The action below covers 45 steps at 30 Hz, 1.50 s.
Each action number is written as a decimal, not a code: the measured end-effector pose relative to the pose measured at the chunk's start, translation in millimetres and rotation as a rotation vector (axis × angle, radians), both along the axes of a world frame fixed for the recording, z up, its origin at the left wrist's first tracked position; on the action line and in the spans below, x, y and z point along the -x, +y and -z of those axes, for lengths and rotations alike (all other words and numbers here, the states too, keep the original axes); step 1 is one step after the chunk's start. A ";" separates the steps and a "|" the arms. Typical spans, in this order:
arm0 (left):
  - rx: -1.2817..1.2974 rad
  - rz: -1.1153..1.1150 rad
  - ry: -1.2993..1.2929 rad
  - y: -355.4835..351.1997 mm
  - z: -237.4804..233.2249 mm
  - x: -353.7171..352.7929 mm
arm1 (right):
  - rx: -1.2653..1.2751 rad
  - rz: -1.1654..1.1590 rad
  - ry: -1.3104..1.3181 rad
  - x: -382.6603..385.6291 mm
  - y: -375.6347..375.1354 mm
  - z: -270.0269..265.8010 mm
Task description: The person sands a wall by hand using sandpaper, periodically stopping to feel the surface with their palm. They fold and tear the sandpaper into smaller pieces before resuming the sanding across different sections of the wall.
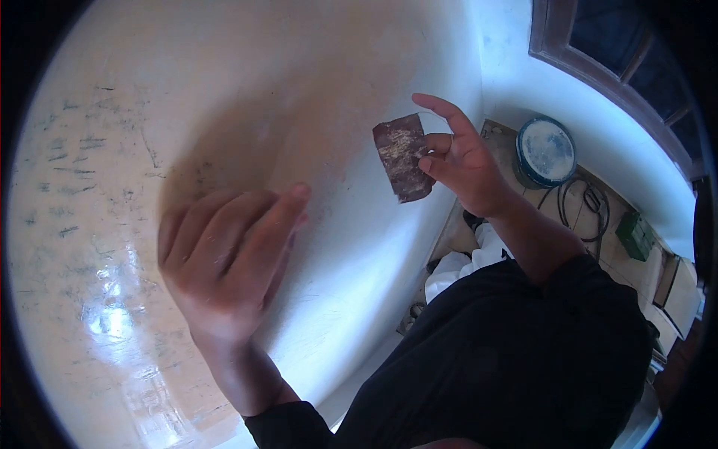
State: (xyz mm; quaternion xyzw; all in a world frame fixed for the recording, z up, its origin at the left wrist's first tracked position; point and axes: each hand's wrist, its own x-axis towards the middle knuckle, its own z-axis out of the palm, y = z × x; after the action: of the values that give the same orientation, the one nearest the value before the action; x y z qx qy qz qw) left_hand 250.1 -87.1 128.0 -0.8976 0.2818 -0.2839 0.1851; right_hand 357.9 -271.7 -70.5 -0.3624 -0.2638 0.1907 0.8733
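Between the thumb and fingers of my right hand [467, 168] is a worn piece of sandpaper [404, 157]. Its brown face is streaked with pale dust, and its edges look ragged. The index finger sticks out away from the sheet. My left hand [224, 258] is in front of the pale wall [359, 60], back towards me, with its fingers bent and close together. Whatever its fingertips may hold is hidden behind the hand. Dark scuffs and short marks cover the wall to the left of it, and a bright reflection shines lower down.
On the tiled floor at right stands a bucket [548, 150] with a whitish, dusty top. Near it lie a coiled black cable [591, 202] and a green box [634, 236]. A dark-framed window [591, 63] is at the upper right.
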 end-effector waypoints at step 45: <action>0.035 0.027 -0.003 -48.5 19.3 -30.8 | -0.078 0.056 -0.610 -5.8 -21.4 -38.1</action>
State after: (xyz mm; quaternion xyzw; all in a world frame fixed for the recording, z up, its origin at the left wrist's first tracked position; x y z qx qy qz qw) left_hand 280.9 -135.6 108.7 -0.8964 0.2886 -0.2928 0.1658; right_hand 363.8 -293.0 -32.4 -0.3764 -0.5108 0.0384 0.7719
